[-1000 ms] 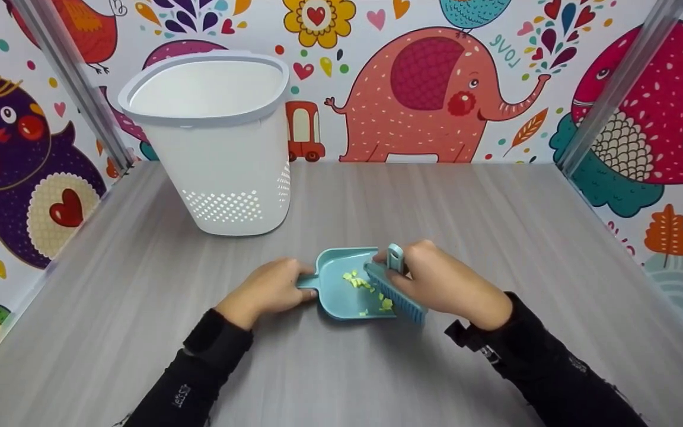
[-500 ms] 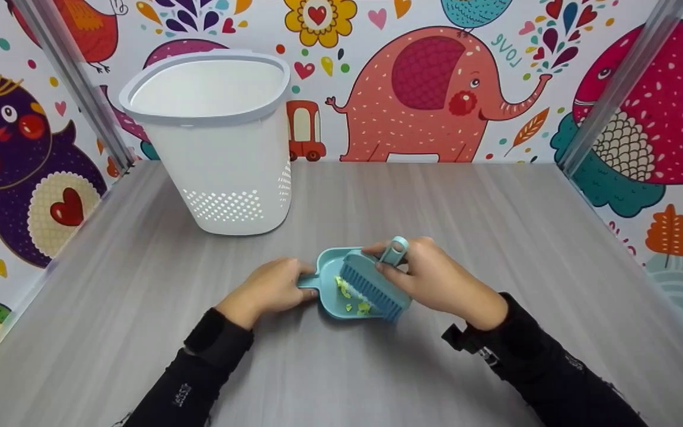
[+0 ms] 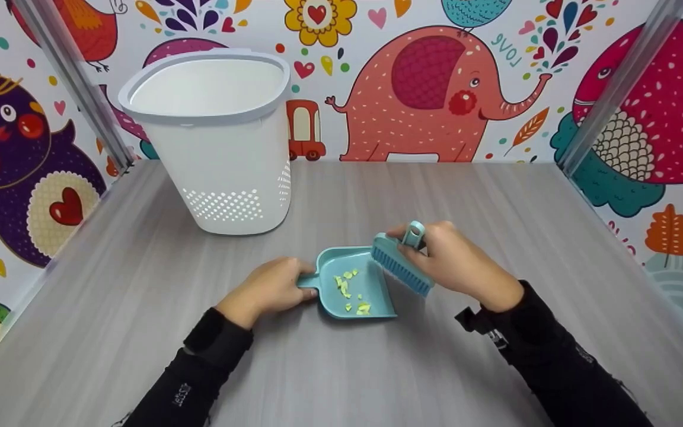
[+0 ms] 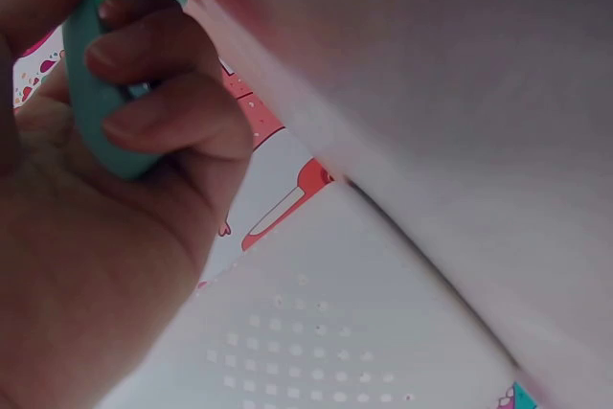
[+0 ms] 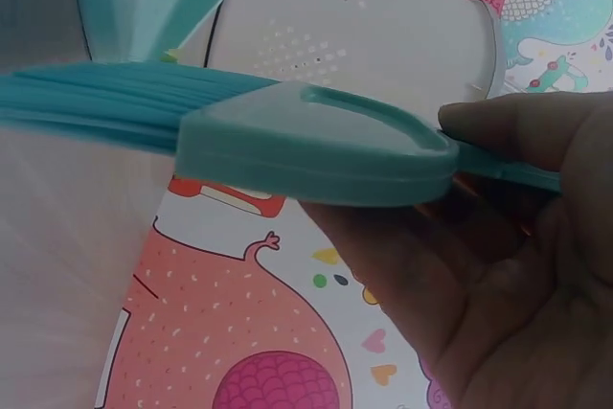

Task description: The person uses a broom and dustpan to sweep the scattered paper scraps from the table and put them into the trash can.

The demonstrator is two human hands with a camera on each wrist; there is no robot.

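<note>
My left hand (image 3: 270, 287) grips the short handle of a light teal dustpan (image 3: 380, 296) in the middle of the table. The left wrist view shows those fingers (image 4: 153, 50) curled round the handle. Several yellow-green scraps (image 3: 344, 287) lie scattered in the pan. A matching teal hand brush (image 3: 398, 261) is in my right hand (image 3: 454, 258), bristles angled down at the pan's open right edge. In the right wrist view, thumb and fingers clasp the brush (image 5: 316, 146) where its handle meets the head.
A tall white bin (image 3: 232, 172) with a grey rim and small holes stands at the back left. Grey wood-grain tabletop (image 3: 436, 367) runs up to printed wall panels (image 3: 424, 95) at the back and sides.
The brush first swept left over the pan, pushing the scraps deeper in, then lifted back to the right and away from me. The left hand and dustpan have stayed in place.
</note>
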